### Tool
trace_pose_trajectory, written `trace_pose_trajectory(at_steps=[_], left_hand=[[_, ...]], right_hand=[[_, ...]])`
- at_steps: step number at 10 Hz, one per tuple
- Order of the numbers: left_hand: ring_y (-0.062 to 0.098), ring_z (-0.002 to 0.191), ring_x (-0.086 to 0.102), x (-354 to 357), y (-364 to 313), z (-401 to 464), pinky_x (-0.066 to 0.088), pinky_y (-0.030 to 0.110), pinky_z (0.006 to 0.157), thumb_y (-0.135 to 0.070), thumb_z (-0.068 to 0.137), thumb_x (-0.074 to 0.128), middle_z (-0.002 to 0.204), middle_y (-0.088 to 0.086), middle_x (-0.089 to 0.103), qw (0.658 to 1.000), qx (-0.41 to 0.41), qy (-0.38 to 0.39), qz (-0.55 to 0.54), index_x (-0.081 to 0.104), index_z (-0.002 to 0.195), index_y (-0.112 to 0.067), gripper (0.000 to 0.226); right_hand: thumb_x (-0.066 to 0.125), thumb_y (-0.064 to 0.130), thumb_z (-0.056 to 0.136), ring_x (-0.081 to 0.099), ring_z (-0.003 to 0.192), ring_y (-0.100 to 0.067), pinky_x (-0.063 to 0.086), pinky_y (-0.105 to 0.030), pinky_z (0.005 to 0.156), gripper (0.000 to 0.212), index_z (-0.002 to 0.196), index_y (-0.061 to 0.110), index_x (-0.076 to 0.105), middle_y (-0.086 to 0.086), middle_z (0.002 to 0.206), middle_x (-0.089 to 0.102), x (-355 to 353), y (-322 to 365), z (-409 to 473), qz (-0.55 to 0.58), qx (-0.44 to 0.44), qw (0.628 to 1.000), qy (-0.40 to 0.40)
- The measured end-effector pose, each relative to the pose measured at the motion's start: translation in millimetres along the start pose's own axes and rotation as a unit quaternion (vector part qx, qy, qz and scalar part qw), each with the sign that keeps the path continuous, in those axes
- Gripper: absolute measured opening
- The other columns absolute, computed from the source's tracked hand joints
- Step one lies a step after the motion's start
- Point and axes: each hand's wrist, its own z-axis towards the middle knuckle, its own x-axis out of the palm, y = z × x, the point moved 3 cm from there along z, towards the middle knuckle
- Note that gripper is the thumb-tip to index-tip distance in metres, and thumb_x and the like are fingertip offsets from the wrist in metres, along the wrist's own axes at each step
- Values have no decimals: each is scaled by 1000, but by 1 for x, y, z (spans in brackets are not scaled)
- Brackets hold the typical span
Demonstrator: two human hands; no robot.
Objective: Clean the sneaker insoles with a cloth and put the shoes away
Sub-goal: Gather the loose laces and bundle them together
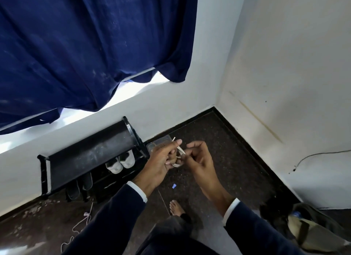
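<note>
A pair of white sneakers [120, 162] sits side by side on an upper shelf of the black shoe rack [89, 152] against the wall. In front of the rack, above the floor, my left hand [161, 163] grips a thin white lace or cord [179, 154], with one end sticking up past my thumb. My right hand [197, 159] pinches the same cord close beside the left hand. No cloth or insole shows in the view.
Dark shoes [79, 187] stand on the rack's lower shelf. A clear plastic box [157, 142] lies on the dark floor behind my hands. A pink cable [83, 222] trails at left, a bag [311, 228] lies at right, my bare foot [175, 207] below.
</note>
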Motion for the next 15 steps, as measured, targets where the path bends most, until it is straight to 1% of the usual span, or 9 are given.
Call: trace_pose_trajectory(at_steps=[3, 6, 7, 8, 9, 10, 11, 13, 15], left_hand=[[8, 40, 35, 4, -32, 89, 54, 28, 62, -14, 89, 63, 50, -5, 31, 992, -55, 44, -106, 45, 62, -18, 32], [19, 69, 65, -21, -7, 178, 55, 30, 60, -2, 97, 50, 79, 12, 65, 991, -58, -108, -43, 67, 84, -2, 22], [23, 69, 61, -38, 5, 224, 49, 30, 61, -2, 98, 50, 80, 14, 63, 984, -116, -137, 18, 63, 83, -1, 20], [23, 77, 60, -45, 15, 266, 55, 36, 73, -12, 100, 55, 82, 6, 63, 972, -176, -114, 109, 63, 89, -8, 14], [17, 78, 57, -48, 24, 314, 52, 24, 75, -18, 105, 48, 82, -4, 58, 958, -185, -94, 196, 58, 83, -22, 24], [24, 86, 55, -75, 65, 382, 44, 18, 61, -25, 107, 44, 87, 4, 59, 932, -204, -92, 284, 66, 97, -5, 32], [33, 84, 66, -103, 101, 445, 45, 37, 69, -50, 96, 52, 81, 10, 65, 905, -194, -87, 369, 69, 86, -7, 47], [5, 52, 51, -179, 192, 568, 38, 24, 53, -22, 96, 63, 56, -8, 57, 929, -200, -103, 295, 63, 72, -14, 26], [15, 67, 60, -239, 305, 660, 50, 26, 55, -22, 98, 64, 78, 4, 61, 947, -166, -160, 226, 58, 88, -14, 14]], right_hand=[[60, -2, 76, 64, 86, -20, 46, -29, 75, 33, 108, 6, 59, -11, 96, 69, -1, 1, 102, 211, 198, 954, 83], [73, 2, 84, 72, 80, -26, 59, -34, 72, 17, 101, 1, 71, -18, 90, 76, -14, -56, 206, 9, 192, 981, 17], [76, 5, 86, 73, 82, -13, 57, -31, 76, 26, 108, 17, 74, 2, 86, 77, -28, -83, 256, -166, 145, 970, 106], [74, 10, 89, 64, 75, -1, 52, -16, 75, 54, 136, 31, 59, 6, 79, 68, -40, -124, 312, -282, 104, 915, 270], [67, 6, 94, 66, 81, -9, 54, -19, 79, 53, 141, 27, 56, -2, 91, 72, -51, -178, 358, -326, 73, 865, 374], [65, 3, 93, 62, 101, 1, 42, -2, 86, 31, 122, 12, 71, 1, 111, 73, -60, -239, 396, -349, 67, 835, 421], [66, 4, 91, 60, 90, 2, 41, -3, 77, 21, 110, 9, 75, 2, 101, 72, -70, -308, 432, -370, 113, 812, 438], [66, 10, 95, 67, 73, -17, 59, -34, 68, 6, 96, 14, 70, -3, 82, 68, -92, -460, 484, -343, 230, 822, 391], [61, 3, 96, 62, 73, -9, 58, -20, 66, 2, 95, 4, 62, -6, 82, 62, -106, -593, 507, -302, 324, 839, 315]])
